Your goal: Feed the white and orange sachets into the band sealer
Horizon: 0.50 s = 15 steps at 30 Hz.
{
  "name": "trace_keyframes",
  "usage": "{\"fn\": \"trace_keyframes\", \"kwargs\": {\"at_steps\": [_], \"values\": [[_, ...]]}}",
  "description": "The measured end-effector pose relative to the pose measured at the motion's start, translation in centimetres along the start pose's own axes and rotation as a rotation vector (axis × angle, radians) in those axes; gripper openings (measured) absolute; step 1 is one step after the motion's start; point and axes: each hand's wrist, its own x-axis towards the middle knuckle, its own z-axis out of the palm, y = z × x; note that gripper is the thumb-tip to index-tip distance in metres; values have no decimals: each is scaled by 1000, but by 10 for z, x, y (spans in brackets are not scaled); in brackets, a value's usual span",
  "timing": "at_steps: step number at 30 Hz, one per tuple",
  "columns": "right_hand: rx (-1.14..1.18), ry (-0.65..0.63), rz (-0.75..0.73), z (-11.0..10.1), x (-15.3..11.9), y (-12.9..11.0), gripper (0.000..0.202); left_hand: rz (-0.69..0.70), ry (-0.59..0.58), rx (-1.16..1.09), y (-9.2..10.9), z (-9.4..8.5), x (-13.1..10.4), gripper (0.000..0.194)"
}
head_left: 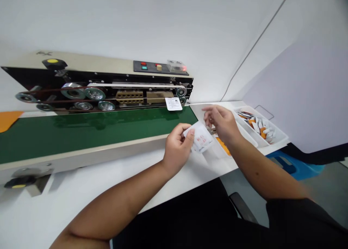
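A person's left hand (178, 147) pinches a white packet (202, 140) between thumb and bent fingers, its printed face with red marks turned upward; whether one packet or several lie together cannot be told. The packet is held up just in front of the near right end of a green conveyor belt (114, 122). The right hand (222, 123) is raised just beyond it and to the right, palm down, with the fingers loosely bent and partly spread — they are slightly blurred.

Under and beside the right forearm, white trays stand on the white table (81, 191). In the nearer tray (213, 154) something orange (224, 146) shows; the farther tray (282, 136) holds a jumble of small orange and white packets (262, 128).

Behind the belt, against a pale wall (122, 20), runs a long machine (100, 62) with metal rollers, thin drive belts and a control panel (152, 67) of red and green buttons, a red light glowing at its right. A white label-like piece with black print (174, 104) sits upright at the machine's right end. An orange sheet (9, 120) enters at far left, and a blue plastic stool (304, 167) stands below the table's right end.
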Motion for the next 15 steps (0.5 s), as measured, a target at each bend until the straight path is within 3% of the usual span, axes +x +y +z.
{"fn": "trace_keyframes", "kwargs": {"at_steps": [3, 5, 8, 11, 15], "values": [[-88, -273, 68, -12, -38, -11, 48, -2, 22, -57, 2, -1, 5, 34], [-137, -337, 123, -19, -49, -15, 39, 22, 13, -63, 2, -1, 6, 34], [-73, -191, 173, -31, -38, -14, 34, 81, -22, -20, -3, 1, 0, 35], [95, -21, 218, -38, -5, -7, 32, 166, -97, 107, -9, 4, -11, 32], [240, -71, 435, -32, 40, 2, 13, 342, -234, 302, -14, 7, -24, 22]]}}
